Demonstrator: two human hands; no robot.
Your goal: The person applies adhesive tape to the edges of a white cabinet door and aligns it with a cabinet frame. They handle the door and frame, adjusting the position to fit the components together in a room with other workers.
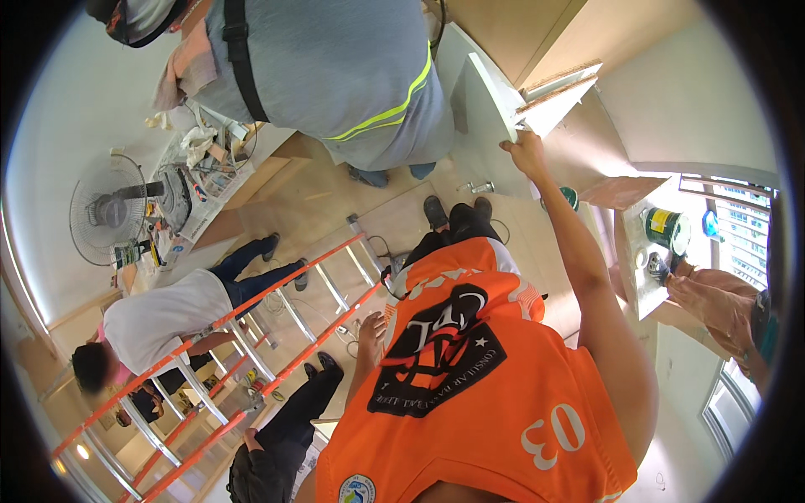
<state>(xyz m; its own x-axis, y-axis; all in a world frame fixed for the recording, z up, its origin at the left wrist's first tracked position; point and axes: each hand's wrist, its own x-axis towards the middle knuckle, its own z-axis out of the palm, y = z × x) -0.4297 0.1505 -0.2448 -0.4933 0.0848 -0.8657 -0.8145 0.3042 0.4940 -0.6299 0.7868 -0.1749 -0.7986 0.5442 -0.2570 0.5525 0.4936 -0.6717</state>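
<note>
Orange jersey (495, 373), cropped, right fingers (527, 144) at white panel (480, 113), grip unclear, left fingers (374, 322) parted

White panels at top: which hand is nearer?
Right. The right hand is up at the white panels, seemingly touching an edge; the left hand hangs well away, beside the orange jersey.

one fan (107, 208), one stepladder (293, 315), one orange jersey (521, 369), its wearer's two hands (527, 157) (371, 337)
</note>
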